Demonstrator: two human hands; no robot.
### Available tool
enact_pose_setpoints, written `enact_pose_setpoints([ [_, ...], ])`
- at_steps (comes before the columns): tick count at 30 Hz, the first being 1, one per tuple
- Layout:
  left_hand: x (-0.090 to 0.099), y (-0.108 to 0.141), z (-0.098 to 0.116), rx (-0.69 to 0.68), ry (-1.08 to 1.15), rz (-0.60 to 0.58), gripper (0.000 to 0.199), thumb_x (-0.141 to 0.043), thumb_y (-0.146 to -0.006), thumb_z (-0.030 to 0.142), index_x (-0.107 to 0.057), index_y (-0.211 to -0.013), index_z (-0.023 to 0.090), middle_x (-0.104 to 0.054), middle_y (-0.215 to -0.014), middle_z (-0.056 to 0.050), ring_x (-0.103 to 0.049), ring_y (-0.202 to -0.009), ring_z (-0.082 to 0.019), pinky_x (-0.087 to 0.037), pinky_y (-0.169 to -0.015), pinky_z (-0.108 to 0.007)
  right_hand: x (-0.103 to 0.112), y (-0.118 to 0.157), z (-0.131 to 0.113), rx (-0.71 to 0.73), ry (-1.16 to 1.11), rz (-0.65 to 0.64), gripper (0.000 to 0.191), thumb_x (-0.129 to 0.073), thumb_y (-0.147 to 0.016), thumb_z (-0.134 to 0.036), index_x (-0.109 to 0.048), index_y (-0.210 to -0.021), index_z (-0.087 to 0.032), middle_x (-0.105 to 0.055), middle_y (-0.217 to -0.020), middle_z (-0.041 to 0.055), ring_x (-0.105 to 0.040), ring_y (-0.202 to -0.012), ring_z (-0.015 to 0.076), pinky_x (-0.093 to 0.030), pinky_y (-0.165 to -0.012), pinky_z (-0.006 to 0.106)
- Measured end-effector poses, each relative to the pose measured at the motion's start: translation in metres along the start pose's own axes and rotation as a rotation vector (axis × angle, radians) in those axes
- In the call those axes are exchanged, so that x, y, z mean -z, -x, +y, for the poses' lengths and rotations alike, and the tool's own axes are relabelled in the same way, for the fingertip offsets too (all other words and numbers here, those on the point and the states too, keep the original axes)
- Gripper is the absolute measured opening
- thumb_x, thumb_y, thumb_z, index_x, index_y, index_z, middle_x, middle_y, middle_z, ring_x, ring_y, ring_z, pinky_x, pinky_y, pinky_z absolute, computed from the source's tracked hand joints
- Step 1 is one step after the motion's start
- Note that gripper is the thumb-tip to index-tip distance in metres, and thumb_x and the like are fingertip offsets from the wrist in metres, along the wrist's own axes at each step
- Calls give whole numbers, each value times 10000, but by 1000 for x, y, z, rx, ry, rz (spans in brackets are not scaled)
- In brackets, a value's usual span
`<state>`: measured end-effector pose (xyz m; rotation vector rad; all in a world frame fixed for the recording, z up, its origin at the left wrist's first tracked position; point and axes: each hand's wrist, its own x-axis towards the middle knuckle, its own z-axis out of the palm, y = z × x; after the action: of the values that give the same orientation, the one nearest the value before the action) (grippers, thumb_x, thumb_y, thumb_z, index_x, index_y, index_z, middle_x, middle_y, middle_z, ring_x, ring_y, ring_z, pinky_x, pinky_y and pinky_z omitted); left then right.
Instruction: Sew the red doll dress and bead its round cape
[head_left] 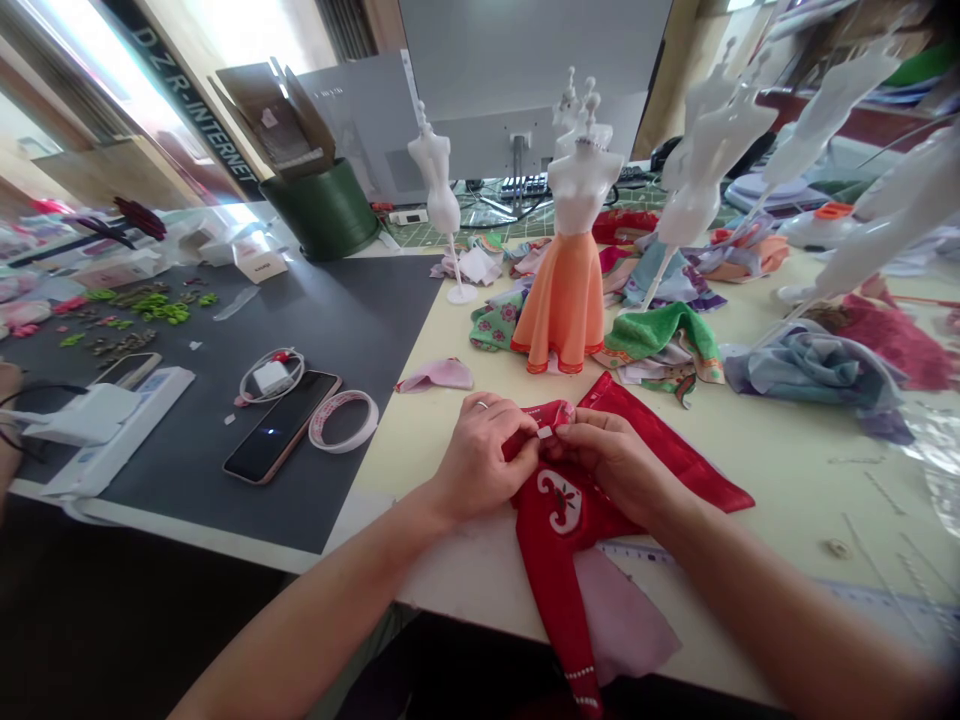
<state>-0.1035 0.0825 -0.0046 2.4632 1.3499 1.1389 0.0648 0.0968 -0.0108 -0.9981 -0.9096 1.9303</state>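
Note:
A small red garment [551, 560] with a white paisley patch and white beads lies at the table's front edge, one sleeve hanging over it. My left hand [487, 450], a ring on one finger, pinches the upper part of the garment. My right hand [611, 450] grips the same part from the other side, its fingertips closed by a small white piece [544, 432]. The fingertips of both hands nearly meet. Under the garment shows a pink cloth [622, 620], and a flat red piece [675, 450] extends to the right.
Beyond my hands stands a white mannequin in an orange skirt [562, 300], with other white mannequins [435, 175] and heaped fabrics [667, 335] around. Left are a tape roll [343, 398], a phone [281, 430], a power strip [124, 430] and a green pot [322, 210]. Another person's hand [9, 400] shows at the left edge.

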Motion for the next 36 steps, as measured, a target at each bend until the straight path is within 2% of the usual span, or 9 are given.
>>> enact_pose_setpoints([
  [6, 6, -2, -1, 5, 59, -59, 66, -541, -774, 121, -570, -742, 172, -625, -711, -7, -542, -719, -150, -398, -819, -345, 2, 0, -1, 22, 58, -54, 128, -698, -690, -265, -681, -715, -140, -659, -714, 49, -585, -668, 134, -456, -675, 256],
  [11, 7, -2, -2, 19, 122, -120, 68, -547, -772, 122, -584, -750, 173, -615, -682, 1, -538, -694, -146, -392, -845, -362, 3, 1, 0, 25, 109, -34, 137, -712, -695, -263, -648, -655, -148, -622, -621, 19, -543, -586, 105, -414, -580, 224],
  [13, 9, -3, -2, 80, 200, -155, 56, -563, -765, 126, -593, -762, 173, -626, -704, -3, -550, -709, -146, -401, -844, -354, 3, 1, 0, 9, 96, -36, 130, -712, -694, -249, -644, -643, -150, -612, -600, 13, -532, -569, 99, -400, -561, 217],
  [17, 16, -5, -1, 320, 432, -266, 50, -587, -763, 157, -612, -806, 164, -641, -813, -29, -579, -791, -154, -443, -777, -298, 4, 2, -1, -7, 95, -67, 111, -710, -691, -244, -669, -667, -143, -609, -600, 15, -525, -569, 95, -397, -567, 212],
  [21, 21, -6, -3, 460, 663, -356, 176, -602, -785, 226, -607, -949, 161, -611, -829, -25, -562, -791, -142, -458, -723, -263, 3, 3, -4, -16, 82, -93, 107, -685, -697, -228, -649, -641, -145, -581, -566, 2, -492, -527, 85, -377, -534, 210],
  [23, 20, -6, -3, 454, 688, -281, 193, -608, -789, 249, -596, -961, 162, -595, -808, -16, -551, -772, -132, -455, -718, -260, 2, 4, -5, -12, 71, -81, 116, -677, -697, -228, -633, -628, -145, -565, -546, -3, -485, -511, 89, -378, -528, 217],
  [27, 17, -5, 1, 318, 528, -120, 49, -608, -774, 201, -602, -763, 154, -584, -732, -12, -529, -701, -122, -436, -701, -270, 0, 3, -5, -7, 58, -52, 151, -691, -684, -234, -609, -597, -142, -563, -543, -1, -489, -507, 92, -390, -529, 222],
  [31, 14, -5, 4, 220, 412, -163, 57, -590, -759, 140, -600, -708, 164, -594, -666, 0, -535, -672, -126, -430, -724, -300, 1, 2, -3, 9, 62, -75, 145, -695, -695, -242, -626, -614, -143, -576, -559, 5, -502, -521, 95, -405, -542, 223],
  [36, 13, -5, 3, 212, 336, -217, 58, -585, -759, 138, -613, -722, 172, -623, -672, 1, -546, -679, -134, -428, -759, -322, 3, 1, 1, 32, 108, -93, 142, -687, -719, -268, -650, -653, -146, -602, -601, 21, -535, -548, 109, -431, -565, 231],
])
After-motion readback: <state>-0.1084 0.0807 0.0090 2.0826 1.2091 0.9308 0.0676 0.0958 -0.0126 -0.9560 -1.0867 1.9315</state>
